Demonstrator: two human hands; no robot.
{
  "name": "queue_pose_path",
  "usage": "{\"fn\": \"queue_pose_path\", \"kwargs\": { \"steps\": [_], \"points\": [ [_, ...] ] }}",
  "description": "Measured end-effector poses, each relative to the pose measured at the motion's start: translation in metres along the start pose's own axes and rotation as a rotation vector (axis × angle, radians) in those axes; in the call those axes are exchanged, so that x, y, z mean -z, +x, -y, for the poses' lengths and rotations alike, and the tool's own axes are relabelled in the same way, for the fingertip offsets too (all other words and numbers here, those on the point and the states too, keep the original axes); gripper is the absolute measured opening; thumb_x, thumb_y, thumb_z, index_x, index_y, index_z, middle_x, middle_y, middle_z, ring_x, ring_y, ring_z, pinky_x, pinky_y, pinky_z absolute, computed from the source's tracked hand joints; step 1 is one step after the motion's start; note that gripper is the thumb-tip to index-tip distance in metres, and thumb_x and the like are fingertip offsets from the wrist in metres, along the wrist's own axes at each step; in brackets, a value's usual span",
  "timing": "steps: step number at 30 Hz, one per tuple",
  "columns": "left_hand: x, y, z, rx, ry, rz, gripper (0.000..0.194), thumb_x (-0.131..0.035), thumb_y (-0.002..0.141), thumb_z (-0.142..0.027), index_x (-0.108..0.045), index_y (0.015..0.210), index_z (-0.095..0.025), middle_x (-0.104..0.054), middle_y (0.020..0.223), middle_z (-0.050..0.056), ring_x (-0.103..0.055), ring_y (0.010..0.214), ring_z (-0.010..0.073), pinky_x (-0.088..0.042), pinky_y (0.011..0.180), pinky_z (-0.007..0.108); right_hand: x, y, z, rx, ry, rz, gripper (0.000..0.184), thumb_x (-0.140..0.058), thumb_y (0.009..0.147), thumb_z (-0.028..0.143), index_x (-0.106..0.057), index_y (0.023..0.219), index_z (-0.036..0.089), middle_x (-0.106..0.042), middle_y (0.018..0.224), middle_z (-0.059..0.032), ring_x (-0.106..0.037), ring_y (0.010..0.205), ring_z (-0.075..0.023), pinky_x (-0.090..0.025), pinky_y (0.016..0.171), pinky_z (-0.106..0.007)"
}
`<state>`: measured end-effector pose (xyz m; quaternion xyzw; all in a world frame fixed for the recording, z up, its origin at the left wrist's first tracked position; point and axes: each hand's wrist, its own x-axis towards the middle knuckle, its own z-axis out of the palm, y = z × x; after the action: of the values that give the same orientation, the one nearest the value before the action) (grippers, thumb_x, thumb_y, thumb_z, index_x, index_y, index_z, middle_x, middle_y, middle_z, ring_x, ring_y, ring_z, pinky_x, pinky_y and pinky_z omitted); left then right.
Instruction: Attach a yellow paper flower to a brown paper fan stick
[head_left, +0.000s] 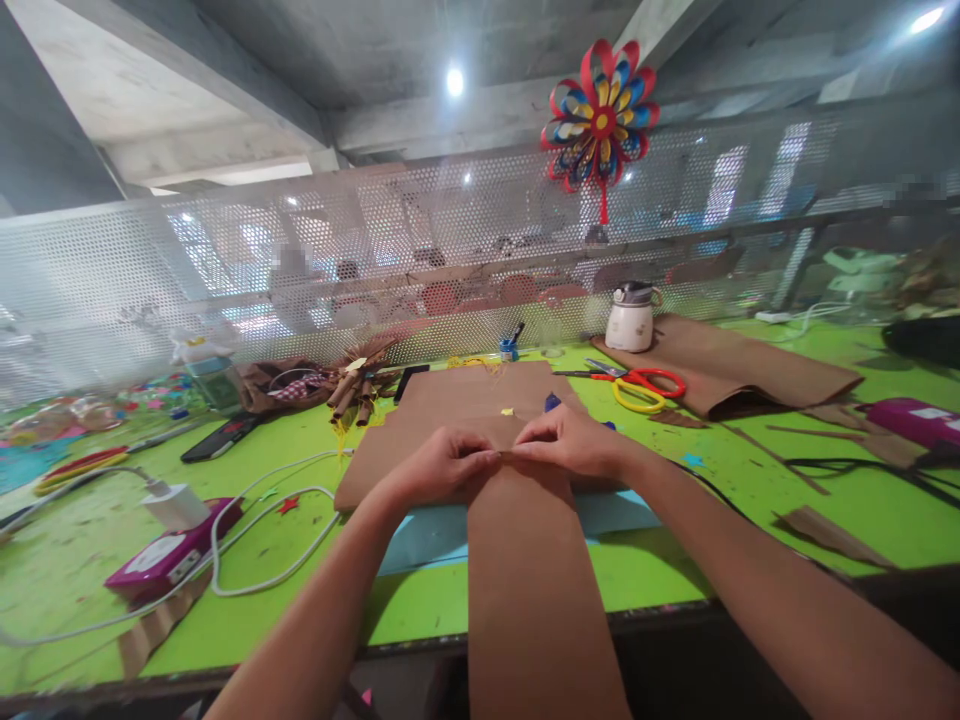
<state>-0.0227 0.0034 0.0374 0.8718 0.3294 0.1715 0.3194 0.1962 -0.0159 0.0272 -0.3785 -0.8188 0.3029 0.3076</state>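
A long strip of brown kraft paper runs from my fingers down over the table's front edge. Its far end is pinched between the thumb and fingers of my left hand and my right hand, which nearly meet at the middle. That end looks narrowly folded or rolled, though the fingers partly cover it. Beneath both hands lies a larger brown paper sheet, with a light-blue sheet showing under it. A small pale yellow piece rests just beyond my fingertips. A dark blue object shows behind my right hand.
Red-and-yellow scissors lie to the right, near a white bottle on folded brown paper. At left are a purple power strip, a white cable, a phone and rolled paper sticks. A perforated screen stands behind.
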Motion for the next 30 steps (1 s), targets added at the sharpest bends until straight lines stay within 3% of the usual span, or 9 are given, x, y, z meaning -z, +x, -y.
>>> {"fn": "queue_pose_path", "kwargs": {
  "steps": [4,9,17,23,27,30],
  "points": [
    [-0.006,0.004,-0.004,-0.053,0.097,0.002,0.031,-0.044,0.085,-0.036,-0.063,0.084,-0.013,-0.058,0.069,0.001,-0.047,0.063,0.0102,-0.034,0.056,0.020,-0.011,0.002,0.002,0.007,-0.077,-0.016,0.025,-0.051,0.080,0.030,-0.067,0.076,0.012,-0.064,0.069,-0.0025,-0.052,0.062,-0.0113,-0.036,0.053,-0.021],
    [-0.008,0.004,-0.008,-0.061,0.172,-0.029,0.027,-0.045,0.084,-0.033,-0.062,0.078,-0.013,-0.056,0.064,0.000,-0.045,0.060,0.0097,-0.033,0.055,0.019,-0.014,0.001,0.004,0.027,-0.121,-0.052,0.025,-0.050,0.082,0.031,-0.063,0.070,0.012,-0.056,0.060,0.0005,-0.045,0.057,-0.0090,-0.031,0.050,-0.020],
    [-0.003,0.001,-0.003,0.000,0.025,-0.025,0.030,-0.048,0.082,-0.037,-0.062,0.075,-0.011,-0.053,0.062,-0.001,-0.043,0.057,0.0085,-0.032,0.052,0.019,0.000,0.000,-0.001,-0.019,-0.009,-0.019,0.030,-0.056,0.077,0.039,-0.065,0.073,0.011,-0.061,0.067,-0.0032,-0.050,0.061,-0.0112,-0.036,0.055,-0.022],
    [0.005,-0.005,-0.002,0.101,-0.124,0.092,0.029,-0.045,0.083,-0.037,-0.059,0.076,-0.013,-0.052,0.057,-0.002,-0.042,0.049,0.0077,-0.032,0.047,0.019,0.006,-0.001,-0.011,-0.092,0.062,0.017,0.030,-0.056,0.076,0.040,-0.065,0.075,0.012,-0.058,0.062,-0.0016,-0.047,0.055,-0.0099,-0.034,0.052,-0.022],
    [0.010,-0.007,-0.002,0.136,-0.181,0.084,0.028,-0.048,0.082,-0.040,-0.058,0.075,-0.014,-0.053,0.053,-0.002,-0.046,0.047,0.0083,-0.033,0.046,0.019,0.014,-0.004,-0.011,-0.098,0.193,0.012,0.029,-0.059,0.076,0.041,-0.066,0.075,0.013,-0.055,0.060,-0.0001,-0.045,0.055,-0.0090,-0.033,0.052,-0.023],
    [0.010,-0.006,-0.002,0.121,-0.201,0.075,0.028,-0.050,0.081,-0.040,-0.058,0.076,-0.014,-0.053,0.054,-0.002,-0.050,0.050,0.0095,-0.035,0.048,0.020,0.021,-0.007,-0.010,-0.089,0.279,0.087,0.029,-0.060,0.075,0.040,-0.068,0.082,0.013,-0.055,0.063,0.0001,-0.045,0.058,-0.0087,-0.035,0.056,-0.023]
  ]
}}
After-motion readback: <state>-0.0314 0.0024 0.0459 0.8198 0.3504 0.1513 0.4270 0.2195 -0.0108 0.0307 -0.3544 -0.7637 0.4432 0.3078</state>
